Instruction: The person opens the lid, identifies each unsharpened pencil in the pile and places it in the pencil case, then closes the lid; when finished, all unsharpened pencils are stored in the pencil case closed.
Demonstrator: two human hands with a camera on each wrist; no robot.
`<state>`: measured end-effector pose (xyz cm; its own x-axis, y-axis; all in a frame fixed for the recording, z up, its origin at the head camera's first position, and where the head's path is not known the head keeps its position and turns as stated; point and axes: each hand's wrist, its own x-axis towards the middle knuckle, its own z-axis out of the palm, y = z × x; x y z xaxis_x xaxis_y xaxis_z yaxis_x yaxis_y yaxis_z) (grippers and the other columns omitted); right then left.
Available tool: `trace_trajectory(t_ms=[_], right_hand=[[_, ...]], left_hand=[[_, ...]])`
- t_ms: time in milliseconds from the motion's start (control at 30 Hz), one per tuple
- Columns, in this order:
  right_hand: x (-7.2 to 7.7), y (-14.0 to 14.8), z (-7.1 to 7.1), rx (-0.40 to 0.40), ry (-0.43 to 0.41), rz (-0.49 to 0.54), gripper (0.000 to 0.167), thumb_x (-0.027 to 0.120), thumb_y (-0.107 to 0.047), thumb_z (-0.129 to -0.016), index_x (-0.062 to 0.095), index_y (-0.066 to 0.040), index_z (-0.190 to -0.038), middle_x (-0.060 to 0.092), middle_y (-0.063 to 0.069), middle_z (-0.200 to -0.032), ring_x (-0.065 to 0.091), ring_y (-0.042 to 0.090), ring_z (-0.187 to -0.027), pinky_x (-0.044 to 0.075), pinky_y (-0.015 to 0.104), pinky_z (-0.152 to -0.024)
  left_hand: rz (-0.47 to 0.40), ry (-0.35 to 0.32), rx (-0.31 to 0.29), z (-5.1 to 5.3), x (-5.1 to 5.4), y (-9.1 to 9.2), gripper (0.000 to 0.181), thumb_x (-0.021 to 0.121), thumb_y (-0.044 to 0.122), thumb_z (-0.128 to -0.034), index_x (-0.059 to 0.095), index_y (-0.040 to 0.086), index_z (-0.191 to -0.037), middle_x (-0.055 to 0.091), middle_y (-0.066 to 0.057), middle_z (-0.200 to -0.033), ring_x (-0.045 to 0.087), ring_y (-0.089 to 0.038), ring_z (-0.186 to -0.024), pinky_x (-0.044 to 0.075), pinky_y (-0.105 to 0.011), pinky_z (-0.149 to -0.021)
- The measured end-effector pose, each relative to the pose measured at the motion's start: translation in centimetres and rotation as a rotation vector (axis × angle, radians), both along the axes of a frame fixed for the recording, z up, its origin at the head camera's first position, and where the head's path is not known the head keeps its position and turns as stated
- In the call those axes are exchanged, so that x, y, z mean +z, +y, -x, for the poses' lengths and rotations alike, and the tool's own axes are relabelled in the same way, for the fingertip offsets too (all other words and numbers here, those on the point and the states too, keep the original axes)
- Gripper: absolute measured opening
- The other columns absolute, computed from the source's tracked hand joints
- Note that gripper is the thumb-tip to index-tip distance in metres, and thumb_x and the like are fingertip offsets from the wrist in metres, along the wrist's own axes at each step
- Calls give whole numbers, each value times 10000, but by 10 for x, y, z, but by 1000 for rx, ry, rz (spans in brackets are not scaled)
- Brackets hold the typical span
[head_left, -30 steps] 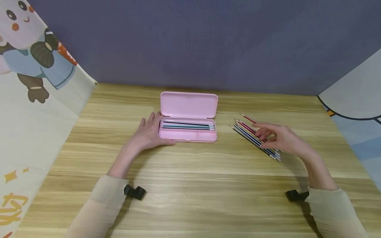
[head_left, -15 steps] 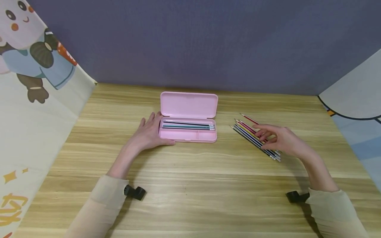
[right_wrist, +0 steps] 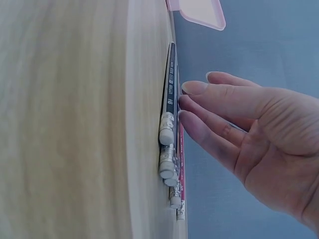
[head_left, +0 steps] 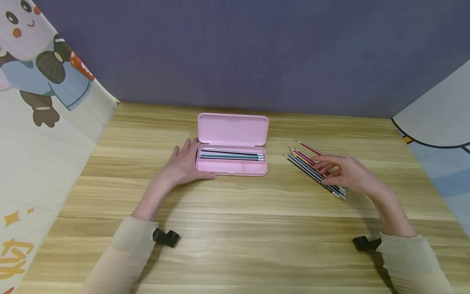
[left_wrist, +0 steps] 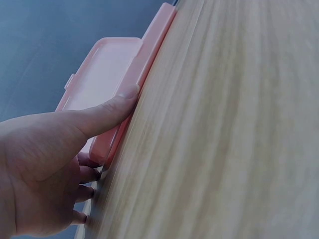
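Observation:
A pink pencil case [head_left: 225, 166] lies on the table with its lid [head_left: 233, 130] raised. Several pencils [head_left: 233, 155] lie lengthwise in its back compartment. My left hand [head_left: 181, 165] grips the left end of the case, the thumb along the front wall and the fingers round the end, as the left wrist view shows. To the right, my right hand [head_left: 345, 171] hovers over a slanted bunch of loose pencils [head_left: 306, 167], fingers loosely bent and nothing between them. In the right wrist view its fingertips [right_wrist: 188, 118] are close beside the pencils; contact is hard to tell.
A red pencil [head_left: 305, 144] lies slightly apart behind the bunch. The wood-grain table [head_left: 235, 228] meets a dark blue-grey panel [head_left: 235, 53] at the back. Printed panels [head_left: 44, 65] flank it. Each wrist carries a small black camera mount [head_left: 166, 237].

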<state>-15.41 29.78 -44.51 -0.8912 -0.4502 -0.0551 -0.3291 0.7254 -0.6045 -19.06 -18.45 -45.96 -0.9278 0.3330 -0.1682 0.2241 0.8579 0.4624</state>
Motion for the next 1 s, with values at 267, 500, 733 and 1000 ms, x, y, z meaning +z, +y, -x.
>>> trace_trajectory(t_ms=[267, 500, 733, 1000], right_hand=[[1, 0, -1, -2, -12, 16, 660, 820, -3, -832, 592, -117, -1441, 740, 124, -1248, 703, 82, -1005, 621, 222, -792], [1, -3, -1, -3, -48, 21, 644, 816, 16, -828, 600, -79, -1427, 712, 154, -1303, 712, 114, -1024, 626, 222, -791], [-1, -3, 0, 6, -59, 18, 644, 821, 10, -823, 602, -75, -1423, 709, 139, -1318, 702, 104, -1032, 621, 231, -783], [-3, -6, 1, 25, -9, -21, 637, 854, -26, -798, 633, -81, -1393, 748, 119, -1231, 694, 98, -966, 574, 217, -704]], left_hand=[[-1, 6, -2, -1, 1, 0, 1179, 824, 610, -765, 202, 67, -1606, 150, -219, -1723, 46, -418, -1619, 23, -654, -1300], [-3, 9, -4, 0, 1, 0, 1173, 826, 606, -764, 210, 66, -1603, 149, -222, -1722, 46, -428, -1616, 18, -662, -1295], [-2, 13, -6, 0, 0, 1, 1167, 825, 606, -767, 213, 68, -1602, 152, -223, -1721, 47, -431, -1615, 17, -665, -1294], [-7, 14, -8, -1, -1, 0, 1175, 824, 615, -764, 209, 75, -1607, 146, -215, -1725, 44, -432, -1614, 13, -665, -1294]])
